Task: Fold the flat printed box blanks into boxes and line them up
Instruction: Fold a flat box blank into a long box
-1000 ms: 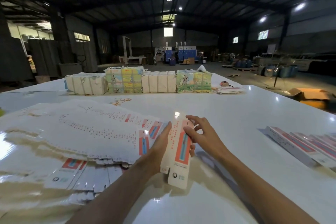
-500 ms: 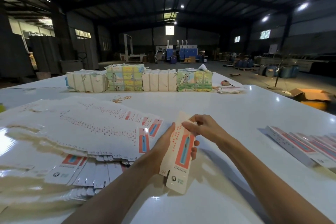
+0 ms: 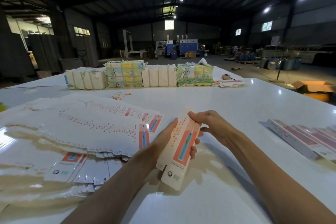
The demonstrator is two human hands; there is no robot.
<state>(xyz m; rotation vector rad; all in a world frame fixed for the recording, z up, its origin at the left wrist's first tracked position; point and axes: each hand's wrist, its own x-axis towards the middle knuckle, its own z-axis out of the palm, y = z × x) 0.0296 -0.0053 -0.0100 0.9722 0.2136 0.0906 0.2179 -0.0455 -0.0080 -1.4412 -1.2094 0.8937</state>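
Head view, surface: broad glossy white surface [image 3: 236, 114] carrying everything below.
Pile: wide fanned heap of flat white printed card blanks [image 3: 76, 127] with coral panels, covering the left half.
Bundles: four strapped, paper-wrapped blocks [image 3: 140, 76] in a row along the far edge.
Row: long white-and-coral folded boxes [image 3: 300, 138] lying side by side at the right.
Held piece: partly folded white-and-coral card blank [image 3: 181, 143], lifted above the surface at centre.
Hands: left hand [image 3: 160, 143] grips its middle, fingers wrapped behind; right hand [image 3: 212, 125] pinches its upper end.
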